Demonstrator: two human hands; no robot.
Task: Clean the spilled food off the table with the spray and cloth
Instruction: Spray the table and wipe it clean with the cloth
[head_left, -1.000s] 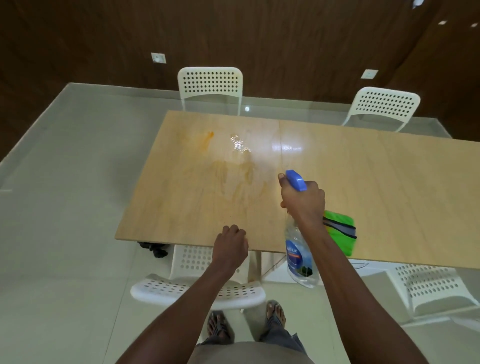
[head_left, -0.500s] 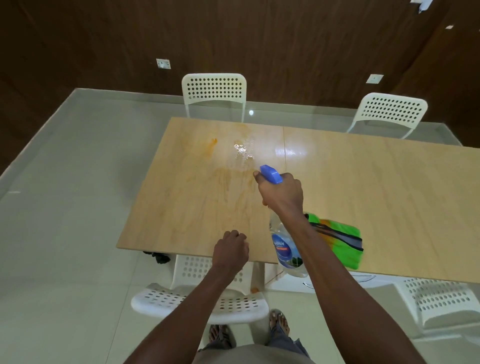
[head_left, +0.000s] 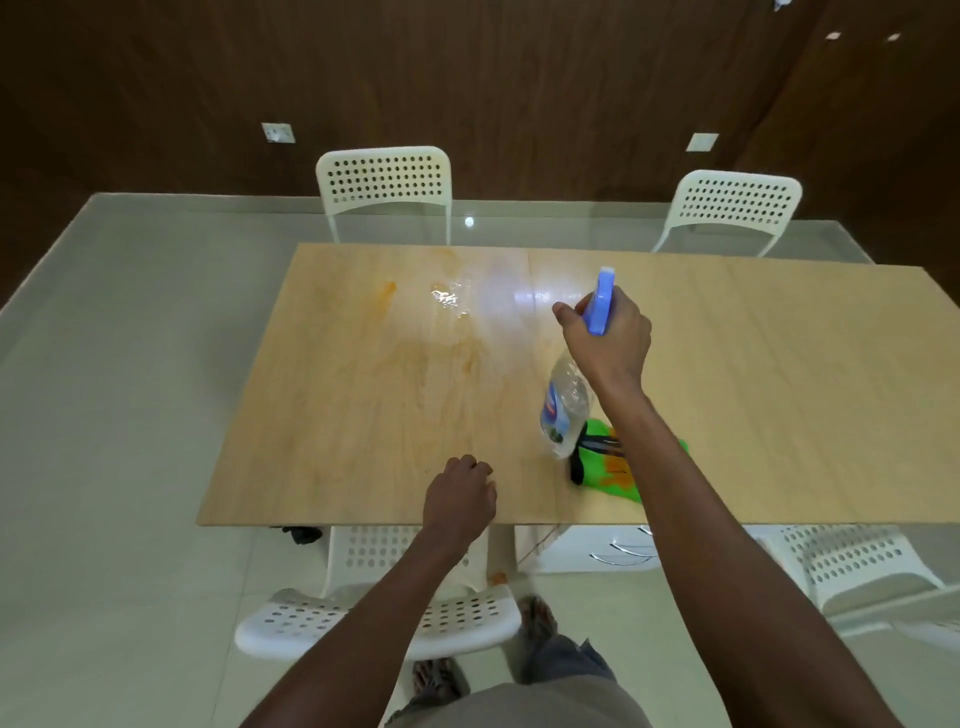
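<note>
The right hand (head_left: 608, 338) is wrapped around the spray bottle (head_left: 569, 400) at mid-frame, nozzle aimed up-frame over the surface (head_left: 779, 389), apparently to wet the orange spill (head_left: 415, 358) left of it. The left hand (head_left: 460, 499), fingers curled on nothing, rests at the near edge, likely for support. The green cloth (head_left: 605, 462) waits under the right forearm.

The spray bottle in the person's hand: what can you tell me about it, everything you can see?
The spray bottle is clear, plastic-looking, with a blue trigger head and a blue label low on its body. The right hand grips it round the neck and head, holding it in the air above the table, tilted, nozzle pointing away from the person. Its base hangs above the near edge of the green cloth. Little or no liquid shows inside.
</note>
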